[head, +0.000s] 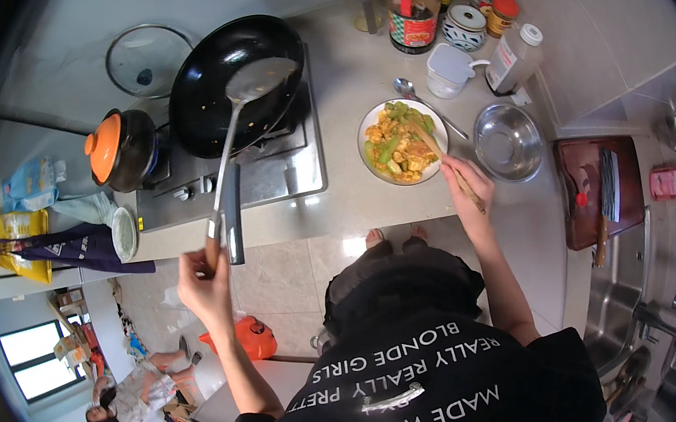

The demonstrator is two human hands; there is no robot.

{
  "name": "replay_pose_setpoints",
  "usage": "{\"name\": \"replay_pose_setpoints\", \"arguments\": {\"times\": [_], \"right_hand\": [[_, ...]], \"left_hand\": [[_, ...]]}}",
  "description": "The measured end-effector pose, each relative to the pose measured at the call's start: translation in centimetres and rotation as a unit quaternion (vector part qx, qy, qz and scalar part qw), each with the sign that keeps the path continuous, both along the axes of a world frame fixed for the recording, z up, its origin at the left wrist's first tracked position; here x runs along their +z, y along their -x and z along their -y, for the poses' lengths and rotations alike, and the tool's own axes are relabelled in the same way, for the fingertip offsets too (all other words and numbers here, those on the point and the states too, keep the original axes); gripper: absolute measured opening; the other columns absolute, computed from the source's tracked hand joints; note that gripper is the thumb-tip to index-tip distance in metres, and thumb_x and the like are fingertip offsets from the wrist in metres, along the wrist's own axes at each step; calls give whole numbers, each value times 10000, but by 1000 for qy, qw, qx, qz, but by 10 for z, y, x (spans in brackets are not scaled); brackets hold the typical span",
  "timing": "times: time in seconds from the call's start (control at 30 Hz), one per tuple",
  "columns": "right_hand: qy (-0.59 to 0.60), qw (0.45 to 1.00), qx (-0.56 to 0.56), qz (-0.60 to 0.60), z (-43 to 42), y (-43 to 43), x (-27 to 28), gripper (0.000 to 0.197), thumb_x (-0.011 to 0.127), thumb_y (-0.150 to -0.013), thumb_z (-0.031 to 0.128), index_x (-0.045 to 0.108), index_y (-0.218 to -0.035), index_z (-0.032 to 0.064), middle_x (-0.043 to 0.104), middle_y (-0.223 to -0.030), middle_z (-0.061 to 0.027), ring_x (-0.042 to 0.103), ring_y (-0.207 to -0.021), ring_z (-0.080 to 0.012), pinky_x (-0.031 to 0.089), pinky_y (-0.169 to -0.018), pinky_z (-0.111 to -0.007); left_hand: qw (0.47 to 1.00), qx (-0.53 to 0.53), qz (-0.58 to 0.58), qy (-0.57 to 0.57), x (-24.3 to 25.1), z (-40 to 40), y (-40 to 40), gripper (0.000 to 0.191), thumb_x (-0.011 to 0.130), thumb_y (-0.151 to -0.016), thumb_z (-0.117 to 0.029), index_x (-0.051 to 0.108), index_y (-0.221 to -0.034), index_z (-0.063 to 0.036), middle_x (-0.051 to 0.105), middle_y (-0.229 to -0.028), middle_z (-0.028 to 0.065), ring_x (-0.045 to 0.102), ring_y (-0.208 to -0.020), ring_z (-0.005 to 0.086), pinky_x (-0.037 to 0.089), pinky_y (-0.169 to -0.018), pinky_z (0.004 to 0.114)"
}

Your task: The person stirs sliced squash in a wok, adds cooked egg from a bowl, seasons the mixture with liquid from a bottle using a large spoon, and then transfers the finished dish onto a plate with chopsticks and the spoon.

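Observation:
My left hand [205, 287] grips the wooden handle of a metal wok spatula [227, 151]. The spatula's blade is over the black wok [202, 95], which sits tilted on the gas stove [303, 171] with small food bits inside. In my right hand [470, 188] are wooden chopsticks [429, 139], their tips in a stir-fry of egg and green vegetable pieces [399, 143]. That food fills a white plate [364, 152] on the counter. Just behind the plate lies a metal spoon [442, 116], and right of it stands a steel bowl [507, 144].
A clay pot with an orange lid [106, 150] sits over a lit burner. Bottles and jars [415, 23] crowd the back right. A cleaver [609, 188] rests on a cutting board [570, 186] by the sink [615, 293]. Another person [140, 386] sits far left.

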State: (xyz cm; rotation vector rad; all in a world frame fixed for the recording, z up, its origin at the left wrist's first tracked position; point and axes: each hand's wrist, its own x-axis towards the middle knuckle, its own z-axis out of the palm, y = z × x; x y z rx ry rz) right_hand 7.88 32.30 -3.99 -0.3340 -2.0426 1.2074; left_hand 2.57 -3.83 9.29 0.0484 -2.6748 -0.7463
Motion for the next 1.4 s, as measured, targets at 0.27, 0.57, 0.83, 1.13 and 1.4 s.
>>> {"name": "replay_pose_setpoints", "arguments": {"times": [0.27, 0.57, 0.83, 1.13, 1.4], "right_hand": [[-65, 997, 8, 49, -4, -15, 10, 128, 646, -787, 35, 647, -910, -4, 651, -800, -106, 632, -680, -178, 487, -616, -267], [106, 989, -68, 76, -23, -23, 6, 160, 583, -868, 98, 620, -922, -47, 657, -740, -101, 669, -696, -158, 523, -632, -237], [85, 989, -88, 86, -32, -19, -4, 105, 629, -826, 59, 626, -890, -24, 654, -764, -85, 630, -696, -113, 486, -628, -226], [-34, 993, 53, 96, -21, -10, 15, 112, 669, -771, 29, 637, -874, -2, 650, -765, -92, 589, -629, -131, 456, -589, -231], [-27, 997, -28, 67, -32, -5, 18, 101, 681, -761, 34, 653, -856, 13, 652, -750, -89, 592, -613, -124, 458, -576, -231]], "left_hand": [[992, 27, 9, 126, -18, 63, 87, 282, 739, -681, -224, 555, -759, -25, 608, -650, 90, 598, -590, 231, 453, -570, 320], [994, -19, 30, 107, -52, 74, 142, 304, 762, -648, -192, 533, -765, -30, 634, -677, 104, 624, -632, 278, 471, -587, 344], [993, -55, 55, 89, -65, 79, 166, 349, 776, -650, -180, 512, -818, -26, 617, -702, 97, 604, -641, 270, 463, -600, 338], [986, -88, 28, 142, -61, 76, 154, 423, 770, -644, -141, 509, -966, -55, 594, -801, 89, 584, -692, 251, 455, -624, 346], [975, -92, -33, 199, -51, 73, 136, 507, 768, -665, -186, 523, -1089, -56, 580, -988, 114, 540, -927, 297, 433, -792, 374]]}}
